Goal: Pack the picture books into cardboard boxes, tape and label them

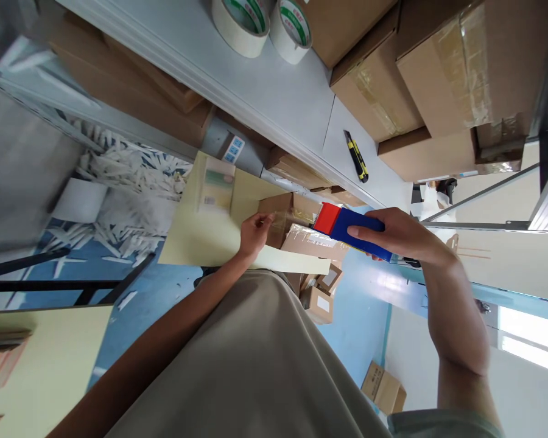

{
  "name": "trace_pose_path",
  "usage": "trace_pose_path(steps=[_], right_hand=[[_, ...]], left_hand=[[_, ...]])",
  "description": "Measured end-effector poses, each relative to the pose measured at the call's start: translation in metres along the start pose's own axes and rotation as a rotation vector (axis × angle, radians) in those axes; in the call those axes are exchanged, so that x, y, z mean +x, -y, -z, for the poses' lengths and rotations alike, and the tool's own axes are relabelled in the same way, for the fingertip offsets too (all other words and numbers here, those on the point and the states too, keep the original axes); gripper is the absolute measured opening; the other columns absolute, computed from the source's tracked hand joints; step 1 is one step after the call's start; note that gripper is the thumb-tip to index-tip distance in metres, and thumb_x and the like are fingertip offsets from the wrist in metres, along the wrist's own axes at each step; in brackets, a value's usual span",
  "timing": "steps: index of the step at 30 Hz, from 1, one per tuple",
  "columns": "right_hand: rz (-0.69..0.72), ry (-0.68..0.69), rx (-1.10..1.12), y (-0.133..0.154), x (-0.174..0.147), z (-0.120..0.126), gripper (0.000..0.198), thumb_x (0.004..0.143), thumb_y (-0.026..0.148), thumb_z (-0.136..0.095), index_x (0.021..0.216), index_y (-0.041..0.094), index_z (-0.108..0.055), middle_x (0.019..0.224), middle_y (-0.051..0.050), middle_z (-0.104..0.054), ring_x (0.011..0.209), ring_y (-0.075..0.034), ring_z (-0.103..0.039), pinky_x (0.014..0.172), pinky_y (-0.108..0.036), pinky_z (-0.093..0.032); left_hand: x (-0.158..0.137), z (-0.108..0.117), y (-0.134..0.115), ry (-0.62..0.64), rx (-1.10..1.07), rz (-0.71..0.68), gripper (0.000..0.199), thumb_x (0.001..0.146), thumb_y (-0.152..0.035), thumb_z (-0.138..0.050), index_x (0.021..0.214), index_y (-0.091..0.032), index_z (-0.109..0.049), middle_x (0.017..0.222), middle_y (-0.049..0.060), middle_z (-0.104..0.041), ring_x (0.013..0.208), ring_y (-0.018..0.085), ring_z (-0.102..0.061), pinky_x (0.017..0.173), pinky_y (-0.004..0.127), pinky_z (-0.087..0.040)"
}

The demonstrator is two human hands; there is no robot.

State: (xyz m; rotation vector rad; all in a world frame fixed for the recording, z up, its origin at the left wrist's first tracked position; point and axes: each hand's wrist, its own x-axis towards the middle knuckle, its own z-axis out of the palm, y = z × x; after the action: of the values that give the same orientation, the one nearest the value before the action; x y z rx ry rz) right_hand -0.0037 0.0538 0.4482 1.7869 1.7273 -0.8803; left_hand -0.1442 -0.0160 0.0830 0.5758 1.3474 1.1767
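Note:
My right hand grips a blue tape dispenser with a red front part, over the right end of a cardboard box. To the left, my left hand is closed in a pinch at the near side of the box. Its fingertips are on a strip of clear packing tape, which stretches toward the dispenser. A shiny taped carton flap shows below the strip. The box rests on a pale yellow worktop, where a clear plastic bag lies at the left.
A grey shelf above bears tape rolls, a yellow-black utility knife and several cartons. White scraps are heaped at the left. Small boxes stand on the blue floor, another carton farther right.

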Motion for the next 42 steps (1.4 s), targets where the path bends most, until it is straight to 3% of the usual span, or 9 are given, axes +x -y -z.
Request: trace_pose_path(steps=[8, 12, 16, 19, 21, 23, 26, 30, 42], right_hand=[[0.050, 0.028, -0.045, 0.003, 0.022, -0.002, 0.068, 0.089, 0.088, -0.068, 0.077, 0.021, -0.071, 0.062, -0.003, -0.070, 0.057, -0.017, -0.068, 0.052, -0.027, -0.045], [0.062, 0.033, -0.020, 0.006, 0.022, -0.006, 0.068, 0.088, 0.087, -0.069, 0.075, 0.021, -0.070, 0.062, -0.003, -0.071, 0.055, -0.017, -0.068, 0.051, -0.026, -0.045], [0.049, 0.077, 0.010, 0.007, 0.019, -0.008, 0.065, 0.090, 0.085, -0.069, 0.078, 0.021, -0.071, 0.064, -0.003, -0.072, 0.055, -0.017, -0.068, 0.052, -0.027, -0.047], [0.067, 0.052, -0.011, 0.003, 0.018, -0.009, 0.064, 0.091, 0.084, -0.068, 0.077, 0.021, -0.071, 0.063, -0.002, -0.071, 0.056, -0.017, -0.068, 0.053, -0.028, -0.046], [0.074, 0.037, -0.038, 0.000, 0.019, -0.009, 0.064, 0.092, 0.083, -0.068, 0.077, 0.021, -0.071, 0.064, -0.003, -0.070, 0.059, -0.017, -0.068, 0.055, -0.028, -0.045], [0.070, 0.028, -0.068, -0.002, 0.019, -0.009, 0.062, 0.094, 0.081, -0.067, 0.078, 0.021, -0.071, 0.066, -0.003, -0.070, 0.062, -0.018, -0.068, 0.057, -0.029, -0.044], [0.076, 0.006, -0.109, -0.001, 0.019, -0.010, 0.060, 0.095, 0.078, -0.068, 0.077, 0.021, -0.070, 0.066, -0.004, -0.068, 0.064, -0.019, -0.067, 0.058, -0.031, -0.042], [0.112, -0.034, -0.147, -0.004, 0.018, -0.010, 0.064, 0.092, 0.084, -0.067, 0.074, 0.022, -0.067, 0.065, -0.003, -0.066, 0.063, -0.019, -0.065, 0.057, -0.031, -0.039], [0.100, -0.011, -0.153, -0.069, 0.040, -0.017, 0.072, 0.087, 0.093, -0.064, 0.072, 0.022, -0.068, 0.062, -0.002, -0.066, 0.055, -0.016, -0.060, 0.054, -0.031, -0.037]], left_hand=[[0.001, -0.019, 0.018, -0.033, 0.094, -0.039, 0.030, 0.097, -0.046, -0.066, 0.101, -0.018, -0.078, 0.095, 0.007, -0.081, 0.077, 0.018, -0.067, 0.076, 0.030, -0.051], [-0.003, -0.019, 0.024, -0.047, 0.169, -0.196, 0.034, 0.103, -0.052, -0.062, 0.107, -0.022, -0.077, 0.105, 0.008, -0.078, 0.077, 0.018, -0.066, 0.077, 0.032, -0.053], [-0.002, -0.007, 0.027, -0.062, 0.202, -0.152, 0.055, 0.097, -0.057, -0.072, 0.138, -0.021, -0.066, 0.112, 0.010, -0.075, 0.075, 0.018, -0.066, 0.072, 0.033, -0.053], [-0.005, 0.006, 0.017, 0.014, 0.171, -0.267, 0.078, 0.097, -0.060, -0.072, 0.160, -0.022, -0.048, 0.136, 0.016, -0.071, 0.111, 0.026, -0.074, 0.090, 0.038, -0.059], [-0.008, 0.011, 0.001, 0.128, 0.210, -0.477, 0.095, 0.092, -0.062, -0.078, 0.169, -0.024, -0.038, 0.161, 0.020, -0.058, 0.147, 0.034, -0.058, 0.115, 0.047, -0.052], [-0.009, 0.011, -0.018, 0.258, 0.297, -0.671, 0.111, 0.085, -0.060, -0.087, 0.174, -0.024, -0.030, 0.170, 0.020, -0.050, 0.162, 0.039, -0.040, 0.131, 0.055, -0.038], [-0.004, 0.004, -0.040, 0.395, 0.390, -0.797, 0.107, 0.090, -0.046, -0.084, 0.177, -0.022, -0.026, 0.159, 0.017, -0.063, 0.161, 0.039, -0.041, 0.135, 0.057, -0.031], [0.005, 0.000, -0.043, 0.447, 0.448, -0.775, 0.101, 0.092, -0.028, -0.075, 0.178, -0.019, -0.023, 0.138, 0.014, -0.075, 0.150, 0.037, -0.053, 0.130, 0.058, -0.037], [-0.002, 0.002, -0.027, 0.422, 0.495, -0.684, 0.098, 0.099, -0.021, -0.066, 0.181, -0.021, -0.012, 0.143, 0.016, -0.072, 0.139, 0.033, -0.058, 0.124, 0.058, -0.044]])
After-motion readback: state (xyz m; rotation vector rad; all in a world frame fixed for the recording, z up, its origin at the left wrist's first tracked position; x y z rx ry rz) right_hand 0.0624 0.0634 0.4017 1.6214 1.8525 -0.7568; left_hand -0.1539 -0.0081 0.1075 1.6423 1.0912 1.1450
